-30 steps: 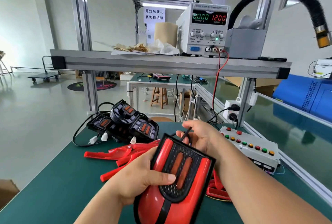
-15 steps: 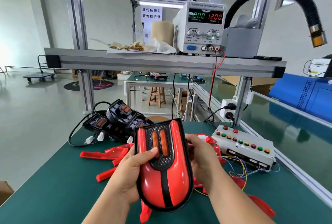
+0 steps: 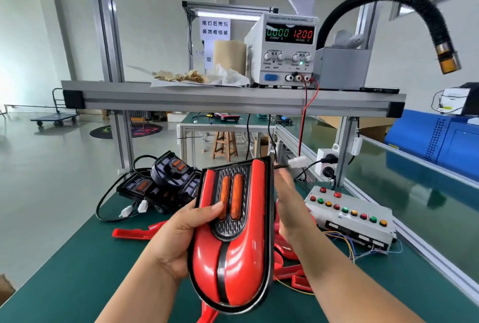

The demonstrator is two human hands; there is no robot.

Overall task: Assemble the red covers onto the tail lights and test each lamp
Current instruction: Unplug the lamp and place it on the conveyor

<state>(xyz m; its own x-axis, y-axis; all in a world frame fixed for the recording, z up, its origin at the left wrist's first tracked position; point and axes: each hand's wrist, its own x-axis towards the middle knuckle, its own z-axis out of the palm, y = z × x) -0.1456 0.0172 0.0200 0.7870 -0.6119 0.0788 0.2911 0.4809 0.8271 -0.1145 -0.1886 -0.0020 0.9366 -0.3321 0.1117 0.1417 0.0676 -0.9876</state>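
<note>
My left hand (image 3: 178, 234) grips a tail light with a red cover fitted (image 3: 233, 258), upright above the green bench, with the thumb lying on its two amber strips. My right hand (image 3: 287, 206) is just right of the lamp, blurred, with its fingers stretched upward and holding nothing that I can see. The lamp's white connector (image 3: 298, 162) hangs in the air on a black lead above that hand. Several black uncovered tail lights (image 3: 166, 183) with leads lie at the back left. Loose red covers (image 3: 134, 232) lie on the mat beneath the lamp.
A grey test box with coloured buttons (image 3: 350, 216) and loose wires sits at the right. On the aluminium shelf (image 3: 207, 100) overhead stands a power supply (image 3: 285, 50) reading 12.00 V. A black flexible hose (image 3: 414, 9) arches at upper right.
The lamp was turned upright and lifted, staying in my left hand. My right hand came off the lamp's side and now hovers to its right; the connector swung up.
</note>
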